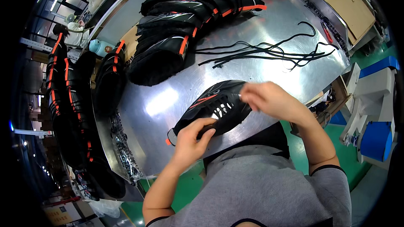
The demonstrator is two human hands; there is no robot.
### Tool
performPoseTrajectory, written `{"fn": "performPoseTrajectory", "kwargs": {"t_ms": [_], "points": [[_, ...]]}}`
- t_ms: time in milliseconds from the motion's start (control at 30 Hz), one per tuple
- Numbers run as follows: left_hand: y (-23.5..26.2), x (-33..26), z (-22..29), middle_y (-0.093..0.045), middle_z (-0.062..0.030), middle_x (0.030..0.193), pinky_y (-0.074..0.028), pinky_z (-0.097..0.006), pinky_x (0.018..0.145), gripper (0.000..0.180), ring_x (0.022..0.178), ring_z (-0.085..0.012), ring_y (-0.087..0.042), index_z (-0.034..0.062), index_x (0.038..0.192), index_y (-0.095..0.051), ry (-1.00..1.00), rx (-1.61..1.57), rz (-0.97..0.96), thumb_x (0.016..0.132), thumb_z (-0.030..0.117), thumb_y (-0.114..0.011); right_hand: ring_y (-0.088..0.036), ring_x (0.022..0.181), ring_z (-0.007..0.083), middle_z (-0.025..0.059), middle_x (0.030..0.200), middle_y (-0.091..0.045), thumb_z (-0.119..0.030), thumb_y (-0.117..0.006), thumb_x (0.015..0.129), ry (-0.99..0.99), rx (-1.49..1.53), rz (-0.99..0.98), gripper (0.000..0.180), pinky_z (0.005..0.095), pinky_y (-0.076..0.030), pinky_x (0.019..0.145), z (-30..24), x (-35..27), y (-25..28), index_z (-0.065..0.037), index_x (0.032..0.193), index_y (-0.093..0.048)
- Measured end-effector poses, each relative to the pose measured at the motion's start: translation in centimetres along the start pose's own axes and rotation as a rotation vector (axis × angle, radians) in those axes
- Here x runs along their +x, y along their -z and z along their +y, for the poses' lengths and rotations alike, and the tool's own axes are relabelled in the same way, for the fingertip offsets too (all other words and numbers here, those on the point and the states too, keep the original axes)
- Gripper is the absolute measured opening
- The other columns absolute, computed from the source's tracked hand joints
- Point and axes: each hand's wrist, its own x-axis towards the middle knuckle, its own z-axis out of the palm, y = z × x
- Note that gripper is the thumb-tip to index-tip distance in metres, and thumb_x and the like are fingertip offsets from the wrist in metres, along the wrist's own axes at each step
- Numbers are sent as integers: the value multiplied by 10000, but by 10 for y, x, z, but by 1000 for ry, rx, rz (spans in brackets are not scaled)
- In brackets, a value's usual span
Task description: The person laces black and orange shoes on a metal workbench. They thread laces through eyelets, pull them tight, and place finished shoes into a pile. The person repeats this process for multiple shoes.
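A black shoe upper (233, 120) with orange and grey lines lies on the shiny metal table in front of me. Pale light shows through the slots along its lacing area. My left hand (194, 139) grips its near-left part, thumb and fingers closed on the material. An orange-tipped pull loop stands out past that hand. Over the other end of the upper is my right hand (267, 100), its fingers pinched together beside the lacing area. A small whitish bit shows at those fingertips, too small to name. Several loose black laces (269, 50) are spread farther back on the table.
A row of stacked black shoe uppers (172, 29) with orange strips fills the table's back left. More uppers (75, 101) hang or stand in rows beyond the left edge. Dark scraps line the raised metal rim (126, 155). A red-handled tool (327, 33) lies at the far right.
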Motion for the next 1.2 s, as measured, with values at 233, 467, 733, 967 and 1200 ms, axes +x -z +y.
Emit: {"fn": "performPoseTrajectory", "kwargs": {"t_ms": [233,467,733,967,1200], "points": [[38,25,-7,-675,-23,1092,-479,-274,931,223,1015,-133,-613,4,1183,-679,414,-455,-425,982,88,-631,-690,771,341,154,842,-694,-192,-599,1000,454,38,591,160,397,-523,664,34,56,-80,-72,1089,-654],[38,37,1,-701,-107,989,-518,-318,851,170,929,-258,-679,-6,1061,-677,-90,533,-574,904,-38,-619,-677,708,349,134,825,-700,-195,-594,998,413,-44,675,138,410,-529,624,43,58,-83,-62,1029,-615],[36,-15,8,-682,-153,986,-511,-332,820,168,918,-260,-674,7,1048,-673,-51,300,-21,897,-43,-619,-679,787,396,178,873,-702,-235,-605,987,310,69,599,211,449,-528,703,34,49,-79,-49,1085,-618],[-39,-122,-41,-593,-98,1299,-465,-346,1031,364,1211,-204,-580,2,1331,-506,348,-873,629,990,64,-618,-680,694,322,141,783,-679,-189,-655,955,257,39,477,157,375,-511,626,18,48,-97,-75,1061,-627],[13,-106,-63,-596,-109,1365,-438,-418,1108,569,1265,-268,-571,24,1412,-499,42,-1600,434,918,202,-718,-645,673,160,66,857,-715,-146,-685,942,321,348,133,149,306,-486,636,-4,69,-127,-57,1047,-629]]}}
